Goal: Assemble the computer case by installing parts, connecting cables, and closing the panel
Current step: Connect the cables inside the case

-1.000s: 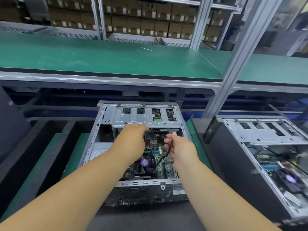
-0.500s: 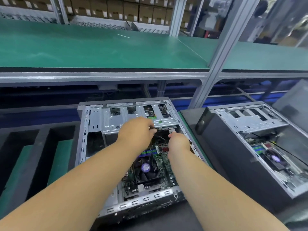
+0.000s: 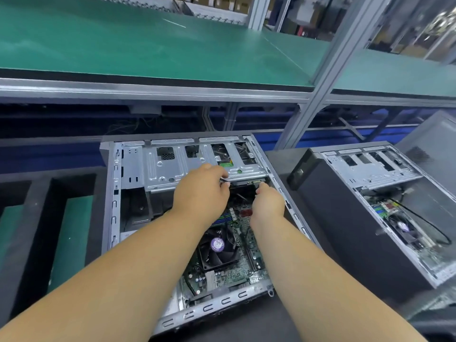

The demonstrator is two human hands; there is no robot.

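From the head camera, an open computer case (image 3: 197,218) lies flat in the middle of the picture, with its side panel off. Both arms reach into it from 6 o'clock. The left hand (image 3: 201,191) sits near the middle, its fingers curled round a thin black cable (image 3: 225,180) right at the edge of the silver drive cage (image 3: 177,166). The right hand (image 3: 267,204) is just beside it, at 3 o'clock from the left hand. Its fingertips (image 3: 261,186) push at a small part under the cage edge, but I cannot tell if they pinch anything, because the hand hides it. Under the hands, at 6 o'clock from them, a black fan (image 3: 218,249) with a purple sticker sits on the green motherboard (image 3: 227,275). A second open case (image 3: 385,206) stands at 3 o'clock, well apart from the hands. A long green shelf (image 3: 148,45) runs across the top at 12 o'clock. Dark foam blocks (image 3: 42,218) lie at 9 o'clock
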